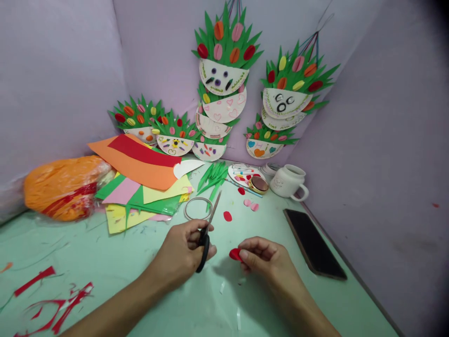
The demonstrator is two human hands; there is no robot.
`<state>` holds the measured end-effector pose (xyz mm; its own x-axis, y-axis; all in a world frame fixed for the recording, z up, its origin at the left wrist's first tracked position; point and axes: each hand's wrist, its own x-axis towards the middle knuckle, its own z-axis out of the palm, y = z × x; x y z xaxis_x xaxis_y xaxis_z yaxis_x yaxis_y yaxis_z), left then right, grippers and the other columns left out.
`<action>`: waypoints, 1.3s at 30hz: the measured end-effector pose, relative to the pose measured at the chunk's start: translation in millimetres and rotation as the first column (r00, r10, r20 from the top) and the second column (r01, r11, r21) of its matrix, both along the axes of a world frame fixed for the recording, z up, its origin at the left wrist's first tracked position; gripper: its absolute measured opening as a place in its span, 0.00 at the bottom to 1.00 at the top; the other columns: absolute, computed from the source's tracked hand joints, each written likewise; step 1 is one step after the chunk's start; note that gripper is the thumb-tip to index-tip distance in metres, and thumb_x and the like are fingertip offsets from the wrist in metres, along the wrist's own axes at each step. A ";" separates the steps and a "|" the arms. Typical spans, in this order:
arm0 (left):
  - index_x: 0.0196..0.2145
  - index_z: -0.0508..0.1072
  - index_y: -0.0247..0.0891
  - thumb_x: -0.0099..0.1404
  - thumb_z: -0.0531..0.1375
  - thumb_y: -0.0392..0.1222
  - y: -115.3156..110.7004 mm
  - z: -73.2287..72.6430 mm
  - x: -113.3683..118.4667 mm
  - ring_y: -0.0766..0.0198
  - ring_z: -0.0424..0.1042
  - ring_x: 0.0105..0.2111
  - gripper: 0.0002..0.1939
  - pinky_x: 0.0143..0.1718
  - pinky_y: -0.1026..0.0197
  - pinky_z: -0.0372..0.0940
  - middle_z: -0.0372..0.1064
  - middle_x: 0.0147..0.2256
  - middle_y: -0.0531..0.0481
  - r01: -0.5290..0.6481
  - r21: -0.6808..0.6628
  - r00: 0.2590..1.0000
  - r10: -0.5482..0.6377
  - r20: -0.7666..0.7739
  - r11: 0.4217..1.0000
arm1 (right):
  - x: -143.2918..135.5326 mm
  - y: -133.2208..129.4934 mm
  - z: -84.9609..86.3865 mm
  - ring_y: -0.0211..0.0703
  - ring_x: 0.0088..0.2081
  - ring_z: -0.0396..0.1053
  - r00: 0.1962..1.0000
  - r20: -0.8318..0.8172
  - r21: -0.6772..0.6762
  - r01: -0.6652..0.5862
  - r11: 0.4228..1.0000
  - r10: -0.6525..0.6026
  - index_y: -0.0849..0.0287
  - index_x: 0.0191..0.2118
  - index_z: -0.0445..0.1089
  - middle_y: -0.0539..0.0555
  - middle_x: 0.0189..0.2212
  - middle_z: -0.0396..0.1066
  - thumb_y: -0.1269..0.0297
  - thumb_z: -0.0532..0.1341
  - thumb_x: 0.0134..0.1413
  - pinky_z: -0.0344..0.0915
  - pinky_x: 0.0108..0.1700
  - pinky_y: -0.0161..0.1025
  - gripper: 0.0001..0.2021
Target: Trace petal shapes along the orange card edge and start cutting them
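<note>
My left hand (185, 248) is wrapped round the black handles of a pair of scissors (204, 243), whose blades point up and away. To its right, my right hand (263, 256) pinches a small red paper piece (235, 254) between thumb and fingers. Beyond the hands, a red paper oval (228, 216) lies on the pale green table, with another red piece (241, 191) farther back and pink paper pieces (251, 205) beside them. Just behind the scissors rests a round ring (198, 208).
Coloured paper sheets (140, 164) and an orange bundle (63, 187) lie at the left, red scraps (72, 304) nearer. A phone (314, 243) and white mug (287, 181) stand right. Green strips (213, 178) and a white plate (233, 172) lie behind; paper crafts (224, 75) hang on the wall.
</note>
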<state>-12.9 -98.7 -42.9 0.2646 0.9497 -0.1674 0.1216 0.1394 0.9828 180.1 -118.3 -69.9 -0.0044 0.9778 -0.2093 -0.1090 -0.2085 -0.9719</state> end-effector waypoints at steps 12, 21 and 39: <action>0.36 0.65 0.36 0.41 0.64 0.38 -6.7 -10.1 20.1 0.70 0.61 0.21 0.21 0.22 0.68 0.55 0.64 0.20 0.58 -0.094 -0.068 0.981 0.104 0.166 0.993 | -17.7 -8.9 11.3 0.40 0.30 0.73 0.999 0.018 0.211 0.034 0.977 -0.039 0.57 0.41 0.74 0.56 0.36 0.77 0.61 0.72 0.38 0.70 0.35 0.38 0.20; 0.36 0.63 0.36 0.39 0.70 0.39 -12.3 -8.8 24.2 0.72 0.63 0.21 0.27 0.21 0.71 0.56 0.66 0.22 0.58 -0.187 -0.073 0.906 0.201 0.374 0.980 | -18.1 -6.6 -9.5 0.36 0.23 0.66 0.998 -0.027 0.120 -0.046 0.992 0.049 0.60 0.29 0.78 0.52 0.22 0.74 0.52 0.71 0.41 0.65 0.28 0.34 0.15; 0.39 0.67 0.39 0.56 0.55 0.37 -18.6 -7.4 -0.3 0.67 0.63 0.27 0.11 0.29 0.66 0.58 0.67 0.29 0.55 0.212 0.343 0.937 -0.091 -0.337 0.915 | -8.1 0.3 6.3 0.34 0.22 0.65 0.988 -0.132 0.069 0.085 0.994 -0.075 0.59 0.24 0.78 0.50 0.18 0.71 0.51 0.74 0.32 0.62 0.27 0.31 0.17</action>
